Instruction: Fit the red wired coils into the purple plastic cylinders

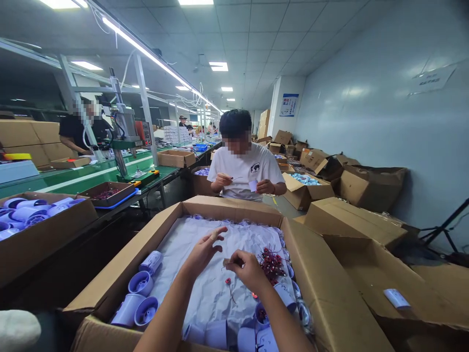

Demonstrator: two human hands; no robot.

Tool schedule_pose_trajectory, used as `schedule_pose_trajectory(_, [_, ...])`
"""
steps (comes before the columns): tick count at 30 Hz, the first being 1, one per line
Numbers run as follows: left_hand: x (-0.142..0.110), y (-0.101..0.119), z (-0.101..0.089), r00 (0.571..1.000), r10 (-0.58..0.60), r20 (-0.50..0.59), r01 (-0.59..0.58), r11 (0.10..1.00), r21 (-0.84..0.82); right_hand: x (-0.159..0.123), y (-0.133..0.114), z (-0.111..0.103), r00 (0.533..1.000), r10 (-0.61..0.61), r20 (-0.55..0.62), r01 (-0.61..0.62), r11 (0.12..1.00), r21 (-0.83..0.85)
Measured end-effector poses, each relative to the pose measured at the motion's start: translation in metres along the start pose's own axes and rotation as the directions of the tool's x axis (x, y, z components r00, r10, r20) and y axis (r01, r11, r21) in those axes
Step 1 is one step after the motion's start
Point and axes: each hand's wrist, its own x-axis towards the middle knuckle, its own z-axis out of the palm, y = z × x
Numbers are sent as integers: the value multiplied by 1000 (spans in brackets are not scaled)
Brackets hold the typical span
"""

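My left hand (205, 250) hovers over the white sheet (179, 264) with its fingers apart and nothing in them. Close beside it, my right hand (246, 270) pinches a small tan piece (226, 262) between thumb and forefinger; its kind is too small to make out. Just below lies one small red part with a thin wire (228, 282). A heap of similar red wired parts (271, 265) sits to the right of my right hand. Light purple plastic cups (141, 282) stand and lie along the left side, with more purple cups (216, 334) at the near edge.
The sheet covers the contents of a large cardboard box (306, 274). Across it, a co-worker (242, 171) holds a purple cup (253, 186) and a wired part. A box of cups (47, 234) and a bench press (122, 127) are at left; cardboard boxes (370, 190) crowd the right.
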Motion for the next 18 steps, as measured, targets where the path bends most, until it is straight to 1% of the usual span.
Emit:
schedule_pose_trajectory(3, [1,-2,-3,1000,-9,2,9,990,142,1,-2,1,997,15,-75,-16,1000,-4])
schedule_pose_trajectory(4, [1,-3,-2,999,-31,8,29,984,176,1,-2,0,996,16,-86,-14,1000,13])
schedule_pose_trajectory(6, [0,-7,2,993,-110,43,99,973,209,1,-2,0,995,8,-97,-3,998,59])
schedule_pose_trajectory(7, [-1,-8,4,983,-165,78,145,965,217,2,-2,-1,994,6,-106,2,997,83])
schedule_pose_trajectory(9, [-4,-10,8,947,-272,170,227,943,244,3,1,-2,989,14,-148,5,992,125])
schedule_pose_trajectory(11, [-5,-10,11,915,-324,240,251,924,288,5,6,-2,976,35,-215,-2,988,152])
schedule_pose_trajectory(13, [-6,-10,12,913,-318,257,230,919,321,7,11,-3,957,62,-282,-11,984,179])
schedule_pose_trajectory(15, [-5,-10,11,930,-285,231,208,928,308,9,14,-3,942,95,-322,-24,976,217])
schedule_pose_trajectory(18, [-2,-11,12,956,-231,182,194,960,204,11,15,-3,939,139,-313,-43,954,296])
